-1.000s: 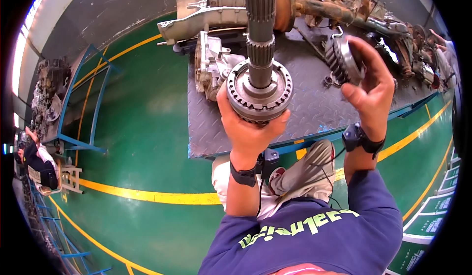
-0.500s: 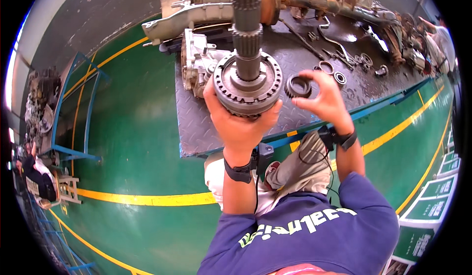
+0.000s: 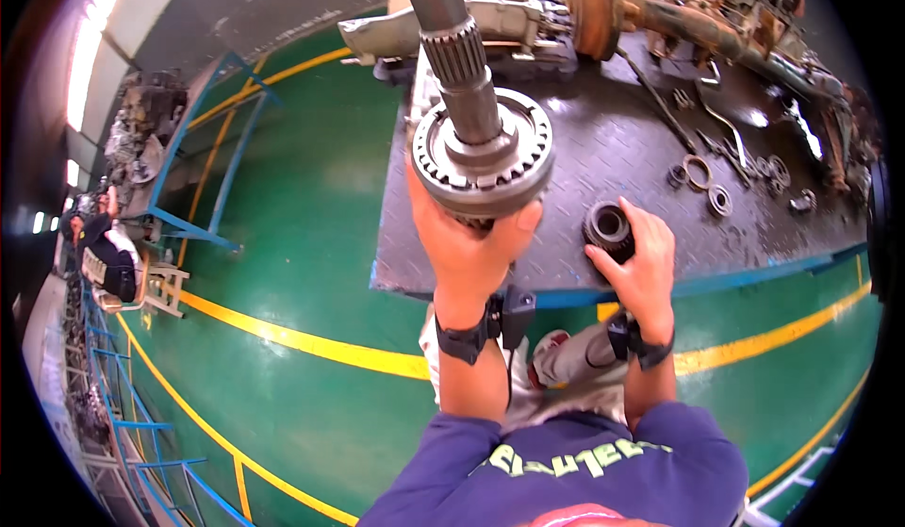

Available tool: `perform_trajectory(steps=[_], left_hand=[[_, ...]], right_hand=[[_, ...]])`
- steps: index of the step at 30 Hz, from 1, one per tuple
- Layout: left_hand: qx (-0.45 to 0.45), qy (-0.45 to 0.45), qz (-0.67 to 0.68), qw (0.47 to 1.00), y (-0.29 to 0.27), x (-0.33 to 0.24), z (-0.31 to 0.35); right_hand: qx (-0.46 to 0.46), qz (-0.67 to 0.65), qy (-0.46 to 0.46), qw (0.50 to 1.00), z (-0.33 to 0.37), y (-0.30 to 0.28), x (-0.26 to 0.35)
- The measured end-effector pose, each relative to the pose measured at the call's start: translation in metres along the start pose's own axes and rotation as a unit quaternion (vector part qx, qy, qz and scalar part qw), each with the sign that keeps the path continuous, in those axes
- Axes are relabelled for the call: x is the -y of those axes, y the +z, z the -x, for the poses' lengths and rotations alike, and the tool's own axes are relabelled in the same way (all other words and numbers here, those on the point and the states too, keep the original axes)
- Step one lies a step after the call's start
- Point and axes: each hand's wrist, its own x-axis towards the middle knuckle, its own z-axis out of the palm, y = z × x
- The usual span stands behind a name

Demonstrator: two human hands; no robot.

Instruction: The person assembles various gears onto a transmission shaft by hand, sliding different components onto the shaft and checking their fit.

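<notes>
Navy cloth covers the shoulders of the shirt (image 3: 556, 456) at the near end, with a dark strap on each wrist. Beyond it, the left hand (image 3: 468, 254) spreads wide and cups a toothed hub (image 3: 534, 188) from below, thumb on its right side. The right hand (image 3: 646, 258) makes a narrower pinch, a small dark gear (image 3: 600, 243) between thumb and fingers.

The splined shaft (image 3: 459, 60) rises high above the hub and leans left, so it looks top-heavy; a loosened or off-centre left grip could let it topple. The gear sits near the front edge of the surface (image 3: 556, 150), and a slack pinch or a knock might send it rolling off.

The hub lies directly in the left hand, the shaft standing up through its middle. The gear is to the right of the hub, well apart from it; whether it touches the surface I cannot tell.

Farther off, right of the gear, lie a bearing (image 3: 725, 208) and a bent rod (image 3: 732, 131). At the back stand a rusty drum (image 3: 594, 8) and a grey casting (image 3: 490, 23).
</notes>
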Motion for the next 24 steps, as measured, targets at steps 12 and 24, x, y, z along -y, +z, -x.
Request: perform_trajectory(steps=[12, 24], left_hand=[[-0.077, 0.080, -0.094, 0.989, -0.010, 0.030, 0.005], [-0.025, 0.061, -0.043, 0.997, -0.018, 0.022, -0.013]], right_hand=[[0.001, 0.017, -0.020, 1.000, 0.009, -0.004, -0.014], [-0.035, -0.008, -0.007, 0.999, 0.011, 0.004, -0.023]])
